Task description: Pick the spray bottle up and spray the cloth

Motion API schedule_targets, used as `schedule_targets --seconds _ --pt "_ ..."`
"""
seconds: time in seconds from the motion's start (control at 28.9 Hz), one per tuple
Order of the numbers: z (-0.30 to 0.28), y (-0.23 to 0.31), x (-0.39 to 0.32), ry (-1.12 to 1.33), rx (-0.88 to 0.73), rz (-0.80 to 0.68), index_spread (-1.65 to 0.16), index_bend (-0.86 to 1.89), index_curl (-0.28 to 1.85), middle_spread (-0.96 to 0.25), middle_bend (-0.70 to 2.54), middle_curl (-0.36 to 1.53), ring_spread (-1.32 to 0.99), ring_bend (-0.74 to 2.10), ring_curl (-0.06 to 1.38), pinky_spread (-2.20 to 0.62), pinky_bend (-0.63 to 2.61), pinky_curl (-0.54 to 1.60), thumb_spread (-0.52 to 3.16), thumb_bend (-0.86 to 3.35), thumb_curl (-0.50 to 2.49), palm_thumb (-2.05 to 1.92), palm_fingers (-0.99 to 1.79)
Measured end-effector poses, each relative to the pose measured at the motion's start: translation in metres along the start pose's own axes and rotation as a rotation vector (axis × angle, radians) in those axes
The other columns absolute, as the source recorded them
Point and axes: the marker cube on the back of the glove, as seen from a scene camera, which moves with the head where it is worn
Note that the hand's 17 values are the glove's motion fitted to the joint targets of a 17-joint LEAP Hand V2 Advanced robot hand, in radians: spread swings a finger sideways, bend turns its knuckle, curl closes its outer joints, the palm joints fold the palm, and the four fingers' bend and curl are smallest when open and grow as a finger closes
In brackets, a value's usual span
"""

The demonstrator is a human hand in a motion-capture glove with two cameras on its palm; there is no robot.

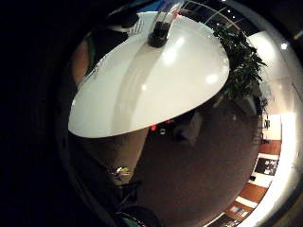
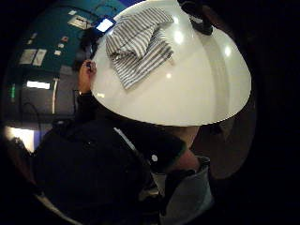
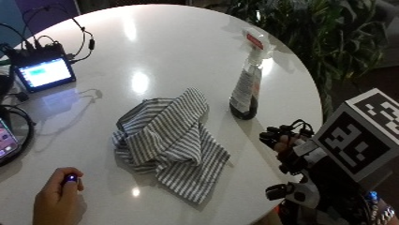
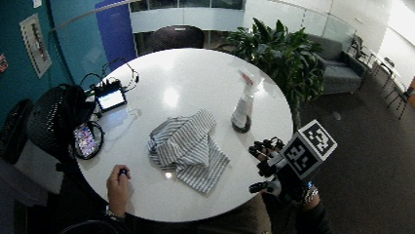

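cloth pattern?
The cloth has grey and white stripes; clearest in the outside view.

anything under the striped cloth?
Only the white table shows around the cloth, which lies crumpled in folds. Nothing sticks out at its edges; whatever the folds cover can't be seen. The spray bottle stands apart, beside it.
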Motion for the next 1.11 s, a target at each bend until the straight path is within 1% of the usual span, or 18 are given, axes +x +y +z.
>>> schedule_targets --seconds 0.17,0.38,0.66,0.86,1.11 --pt "-0.001 0.005 0.003 -0.022 0.011 0.006 -0.29 0.20 0.13 -0.06 0.28 0.12 -0.06 0.28 0.11 0.14 0.33 0.14 0.59 0.06 0.08 0.18 0.49" --pt "-0.005 0.006 0.004 -0.041 0.058 0.001 -0.35 0.16 0.18 -0.07 0.28 0.18 -0.08 0.30 0.16 0.18 0.33 0.18 0.78 0.05 0.12 0.22 0.53" --pt "-0.011 -0.002 0.008 -0.036 0.115 0.014 -0.38 0.15 0.21 -0.08 0.27 0.23 -0.10 0.35 0.21 0.19 0.31 0.22 0.92 0.02 0.16 0.27 0.60" --pt "-0.018 -0.007 0.015 -0.025 0.161 0.050 -0.38 0.14 0.23 -0.09 0.27 0.26 -0.11 0.39 0.25 0.18 0.27 0.24 1.03 0.05 0.19 0.38 0.67" --pt "-0.028 -0.042 0.033 -0.141 0.290 0.087 -0.37 0.14 0.24 -0.10 0.27 0.29 -0.12 0.43 0.28 0.14 0.25 0.26 1.12 0.09 0.23 0.50 0.78"
